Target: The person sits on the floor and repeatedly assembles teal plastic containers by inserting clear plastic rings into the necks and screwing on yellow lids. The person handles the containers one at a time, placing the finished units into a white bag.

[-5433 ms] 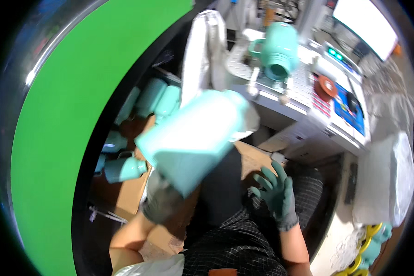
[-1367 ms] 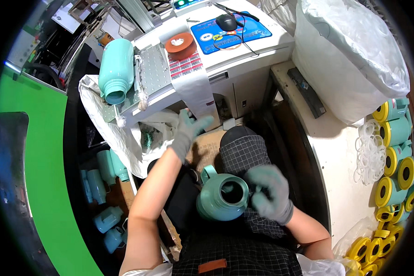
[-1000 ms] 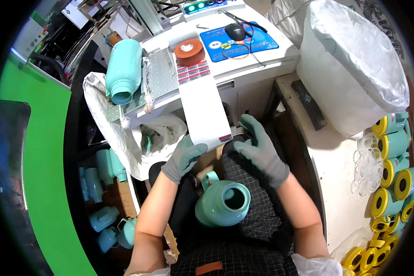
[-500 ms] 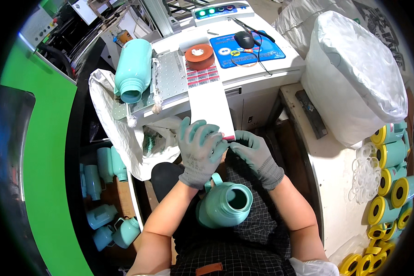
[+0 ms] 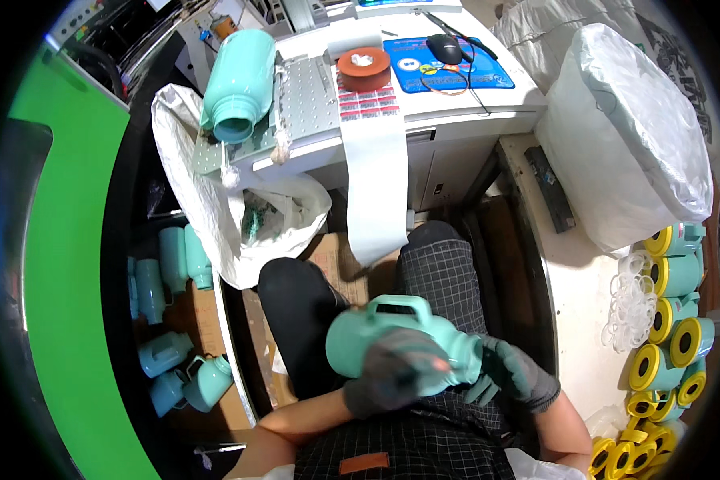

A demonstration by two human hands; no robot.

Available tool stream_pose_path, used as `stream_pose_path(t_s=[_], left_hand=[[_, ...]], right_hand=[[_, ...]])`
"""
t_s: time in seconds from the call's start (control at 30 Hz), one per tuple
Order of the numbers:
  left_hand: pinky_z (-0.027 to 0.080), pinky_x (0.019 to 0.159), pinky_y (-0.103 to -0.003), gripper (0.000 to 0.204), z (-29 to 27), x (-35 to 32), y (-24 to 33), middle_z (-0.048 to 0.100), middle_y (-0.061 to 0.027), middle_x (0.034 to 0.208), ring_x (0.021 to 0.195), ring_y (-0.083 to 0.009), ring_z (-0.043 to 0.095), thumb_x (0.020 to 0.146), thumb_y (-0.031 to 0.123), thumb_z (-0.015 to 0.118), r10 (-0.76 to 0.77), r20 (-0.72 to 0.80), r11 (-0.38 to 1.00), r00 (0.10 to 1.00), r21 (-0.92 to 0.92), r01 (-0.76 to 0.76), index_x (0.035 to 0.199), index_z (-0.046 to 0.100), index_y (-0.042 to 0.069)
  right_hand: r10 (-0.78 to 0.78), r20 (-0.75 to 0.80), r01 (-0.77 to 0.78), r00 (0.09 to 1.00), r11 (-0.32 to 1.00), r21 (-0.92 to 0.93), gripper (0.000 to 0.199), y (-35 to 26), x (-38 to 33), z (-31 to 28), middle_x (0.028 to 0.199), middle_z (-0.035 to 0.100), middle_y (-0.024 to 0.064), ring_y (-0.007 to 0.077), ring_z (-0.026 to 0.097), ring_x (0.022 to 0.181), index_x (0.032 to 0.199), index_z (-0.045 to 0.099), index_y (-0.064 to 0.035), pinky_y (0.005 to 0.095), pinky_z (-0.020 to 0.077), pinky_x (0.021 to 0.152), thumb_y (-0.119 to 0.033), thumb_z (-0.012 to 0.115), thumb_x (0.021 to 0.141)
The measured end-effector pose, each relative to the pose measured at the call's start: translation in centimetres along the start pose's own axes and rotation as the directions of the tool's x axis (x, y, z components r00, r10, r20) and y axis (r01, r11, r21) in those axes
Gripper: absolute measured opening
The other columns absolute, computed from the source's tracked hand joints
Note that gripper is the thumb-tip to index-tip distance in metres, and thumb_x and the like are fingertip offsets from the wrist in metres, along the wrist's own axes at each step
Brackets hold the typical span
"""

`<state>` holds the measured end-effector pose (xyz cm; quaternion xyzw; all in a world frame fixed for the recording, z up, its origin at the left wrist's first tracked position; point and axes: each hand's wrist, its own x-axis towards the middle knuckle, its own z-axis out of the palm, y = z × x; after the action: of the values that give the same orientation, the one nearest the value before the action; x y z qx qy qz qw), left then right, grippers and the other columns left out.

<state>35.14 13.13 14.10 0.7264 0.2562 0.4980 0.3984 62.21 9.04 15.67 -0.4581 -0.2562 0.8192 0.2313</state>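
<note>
A turquoise jug (image 5: 352, 340) lies on its side across my lap, handle upward and mouth to the right. My right hand (image 5: 518, 374) is closed around the rim at its mouth, fingers curled over and under. My left hand (image 5: 396, 370) is in front of the jug's body, smeared by motion, so its grip is unclear. A small reddish spot shows at its fingertips, too blurred to name. Both hands wear grey and green gloves. Ahead, a white label strip (image 5: 376, 188) hangs from the table edge, with rows of red labels near a brown tape roll (image 5: 364, 70).
Another turquoise jug (image 5: 240, 84) lies on a perforated metal plate (image 5: 308, 96). A white sack (image 5: 192, 160) hangs below it. Several jugs lie in a bin at left. On the right bench are a large white bag (image 5: 616, 144), clear rings (image 5: 632, 308) and yellow-rimmed jugs (image 5: 672, 276).
My hands have left the strip's end and come down to the jug. The jug has turned from upright onto its side. The strip's hanging end, red before, is now plain white.
</note>
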Motion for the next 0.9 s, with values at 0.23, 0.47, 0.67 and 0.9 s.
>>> stream_pose_path(t_s=[0.23, 0.47, 0.67, 0.9], left_hand=[[0.061, 0.079, -0.037, 0.035, -1.1, -1.5, 2.5, 0.075, -0.0073, 0.100, 0.086, -0.0235, 0.075, 0.083, 0.010, 0.084, 0.006, -0.121, 0.997, 0.993, 0.075, 0.003, 0.114, 0.069, 0.016], [0.054, 0.077, -0.025, 0.016, -9.7, -5.1, 3.5, 0.073, -0.0063, 0.091, 0.081, -0.0110, 0.067, 0.096, 0.011, 0.072, -0.830, -0.414, 0.558, 0.375, -0.622, 0.549, 0.104, 0.072, -0.003], [0.051, 0.069, -0.025, 0.017, -10.9, -5.4, 3.5, 0.068, -0.0039, 0.079, 0.071, -0.0107, 0.063, 0.093, 0.017, 0.075, -0.865, -0.367, 0.502, 0.342, -0.611, 0.613, 0.093, 0.072, 0.000], [0.051, 0.066, -0.027, 0.029, -11.8, -6.7, 2.7, 0.067, -0.0035, 0.075, 0.067, -0.0113, 0.061, 0.087, 0.031, 0.083, -0.833, -0.495, 0.339, 0.248, -0.101, 0.935, 0.087, 0.071, 0.004]], right_hand=[[-0.153, -0.106, 0.180, 0.982, 0.930, 0.320, 0.065, 3.6, 0.1, 3.8, 0.126, 0.068, 0.0143, 0.0208, 0.070, 0.105, 0.158, 0.042, 0.0018, 0.0317, 0.0582, 0.090, -0.009, 0.061, 0.097], [-0.626, -0.141, 0.521, 0.767, 0.737, -0.431, 0.094, 7.7, 4.8, 6.1, 0.151, 0.055, 0.0229, 0.0263, 0.056, 0.136, 0.158, 0.034, 0.0131, 0.0377, 0.0420, 0.117, -0.015, 0.080, 0.081], [-0.654, -0.116, 0.537, 0.748, 0.698, -0.474, 0.103, 8.6, 5.1, 6.2, 0.150, 0.056, 0.0246, 0.0280, 0.057, 0.136, 0.157, 0.034, 0.0139, 0.0387, 0.0451, 0.115, -0.023, 0.088, 0.078], [-0.710, 0.029, 0.548, 0.703, 0.516, -0.658, 0.108, 8.6, 5.2, 6.0, 0.137, 0.063, 0.0229, 0.0296, 0.068, 0.118, 0.159, 0.028, 0.0116, 0.0385, 0.0537, 0.102, -0.020, 0.090, 0.076]])
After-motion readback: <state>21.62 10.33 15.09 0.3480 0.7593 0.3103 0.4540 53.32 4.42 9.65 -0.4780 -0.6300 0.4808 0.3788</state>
